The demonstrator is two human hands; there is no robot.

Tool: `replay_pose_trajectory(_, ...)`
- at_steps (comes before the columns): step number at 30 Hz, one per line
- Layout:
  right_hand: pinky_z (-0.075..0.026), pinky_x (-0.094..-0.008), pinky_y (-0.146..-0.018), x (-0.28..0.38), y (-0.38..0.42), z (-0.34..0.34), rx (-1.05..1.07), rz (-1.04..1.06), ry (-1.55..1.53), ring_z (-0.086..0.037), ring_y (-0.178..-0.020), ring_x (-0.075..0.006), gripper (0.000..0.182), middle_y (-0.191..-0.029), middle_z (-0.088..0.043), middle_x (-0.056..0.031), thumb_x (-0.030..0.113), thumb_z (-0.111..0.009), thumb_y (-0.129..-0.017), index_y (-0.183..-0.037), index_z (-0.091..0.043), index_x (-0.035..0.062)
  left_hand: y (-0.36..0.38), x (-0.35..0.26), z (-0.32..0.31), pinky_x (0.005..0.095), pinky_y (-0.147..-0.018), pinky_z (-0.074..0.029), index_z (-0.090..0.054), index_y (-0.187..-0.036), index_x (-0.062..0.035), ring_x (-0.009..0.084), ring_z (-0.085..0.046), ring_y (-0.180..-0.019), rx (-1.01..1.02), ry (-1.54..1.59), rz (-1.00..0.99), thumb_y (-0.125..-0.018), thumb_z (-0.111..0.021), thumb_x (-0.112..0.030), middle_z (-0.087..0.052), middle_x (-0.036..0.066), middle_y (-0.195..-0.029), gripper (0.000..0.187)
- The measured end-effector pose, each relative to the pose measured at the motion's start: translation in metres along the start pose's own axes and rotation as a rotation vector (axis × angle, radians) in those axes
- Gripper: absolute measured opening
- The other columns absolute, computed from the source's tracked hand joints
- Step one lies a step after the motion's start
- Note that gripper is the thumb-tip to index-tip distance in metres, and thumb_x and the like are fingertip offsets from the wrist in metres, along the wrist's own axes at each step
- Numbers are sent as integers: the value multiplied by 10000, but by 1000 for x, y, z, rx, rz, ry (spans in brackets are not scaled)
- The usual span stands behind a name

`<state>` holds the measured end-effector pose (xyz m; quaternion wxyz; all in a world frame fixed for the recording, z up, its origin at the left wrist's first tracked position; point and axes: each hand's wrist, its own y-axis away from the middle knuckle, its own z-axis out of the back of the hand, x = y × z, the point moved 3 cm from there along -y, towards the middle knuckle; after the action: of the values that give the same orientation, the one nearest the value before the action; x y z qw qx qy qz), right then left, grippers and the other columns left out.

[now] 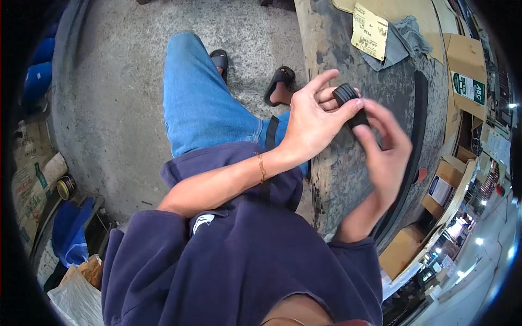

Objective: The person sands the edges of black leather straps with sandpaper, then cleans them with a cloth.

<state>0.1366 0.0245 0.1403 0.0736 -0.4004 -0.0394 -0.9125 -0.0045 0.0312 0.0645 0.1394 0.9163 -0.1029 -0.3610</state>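
A dark blue sweatshirt (239,261) fills the lower part of the view, its small white chest mark (202,221) too distorted to be read. Above it, a small black ribbed cylinder (348,100) is held over the grey, stained worktop (337,174). It is pinched by the left hand (312,122) between thumb and fingers, with the index finger raised clear. The lower end of the cylinder is covered by the curled fingers of the right hand (386,155), so its full shape cannot be made out. A thin bracelet (261,167) is worn on the left wrist. On the far end of the worktop a cream printed label (370,31) lies beside a grey cloth (405,38); its print is too small to be read. On a cardboard box (467,76) at the right edge, a green and white sticker (468,88) is seen, apparently reading "ABC". The boxes below are cut off by the lens edge.
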Motion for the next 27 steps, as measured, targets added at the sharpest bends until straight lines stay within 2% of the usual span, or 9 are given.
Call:
replay_pose_trajectory(2, -517, -308, -898, 11, -19, 16, 24, -89, -104, -657, -1068, -187, 393, -1200, -684, -97, -44, -720, -870, -1252, -679, 37, 1, -3, -1, 287, -959, -572, -343, -1462, 151, 190, -694, -1083, 1, -2, 0, -915, -751, -5, -710, 213, -1182, 700)
replay_pose_trajectory(3, -501, -306, -906, 18, -34, 22, 138, 144, 89, -637, -1072, -183, 389, -1235, -654, -102, -33, -692, -885, -1269, -674, 30, 1, -4, -3, 277, -946, -572, -341, -1466, 149, 179, -693, -1076, 6, -10, 1, -918, -748, -9, -711, 205, -1179, 701)
replay_pose_trajectory(4, -501, -306, -906, 20, -46, 23, 145, 146, 91, -637, -1072, -183, 389, -1235, -654, -102, -33, -692, -885, -1269, -674, 30, 1, -3, -4, 268, -934, -572, -338, -1470, 147, 168, -692, -1069, 13, -20, 3, -921, -746, -12, -712, 196, -1176, 702)
replay_pose_trajectory(7, -488, -303, -917, 21, -78, 11, 585, 282, 22, -623, -1062, -174, 333, -1237, -644, -99, 47, -656, -934, -1266, -679, 27, -1, 1, -3, 269, -888, -587, -309, -1479, 171, 170, -702, -1034, 17, -19, -29, -899, -758, -39, -715, 199, -1144, 763)
replay_pose_trajectory(11, -451, -259, -888, -5, -104, 5, 871, 131, -190, -582, -1071, -143, 311, -1223, -620, -77, 140, -697, -945, -1228, -703, 11, -3, 1, 2, 263, -862, -590, -320, -1472, 175, 171, -701, -1035, -37, -67, -54, -900, -765, -66, -708, 214, -1154, 764)
replay_pose_trajectory(14, -450, -251, -876, -9, -116, 0, 965, 74, -165, -583, -1072, -137, 320, -1205, -627, -76, 149, -715, -934, -1217, -706, 2, -5, 3, 4, 262, -845, -593, -331, -1468, 177, 179, -701, -1043, -59, -84, -41, -897, -772, -82, -697, 235, -1171, 766)
replay_pose_trajectory(20, -426, -321, -1009, -26, -108, -13, 903, 112, -191, -583, -1143, -199, 340, -1224, -627, -70, 143, -598, -989, -1288, -686, 8, -16, 16, 16, 269, -862, -590, -339, -1458, 186, 182, -700, -1055, -102, -161, -31, -906, -769, -84, -703, 233, -1165, 750)
replay_pose_trajectory(22, -455, -268, -829, -39, -108, -12, 844, 35, -278, -556, -1020, -117, 364, -1224, -626, -27, 144, -627, -991, -1340, -671, 47, -19, 16, 17, 254, -900, -556, -364, -1464, 155, 157, -689, -1049, -52, -95, -43, -954, -736, -104, -711, 170, -1173, 682)
replay_pose_trajectory(27, -434, -243, -758, -58, -109, -22, 858, -24, -304, -526, -901, -75, 434, -1199, -617, 11, 79, -620, -935, -1367, -654, 69, -24, 11, 24, 273, -902, -559, -336, -1479, 156, 171, -685, -1068, -24, -226, -3, -968, -722, -128, -720, 186, -1166, 701)
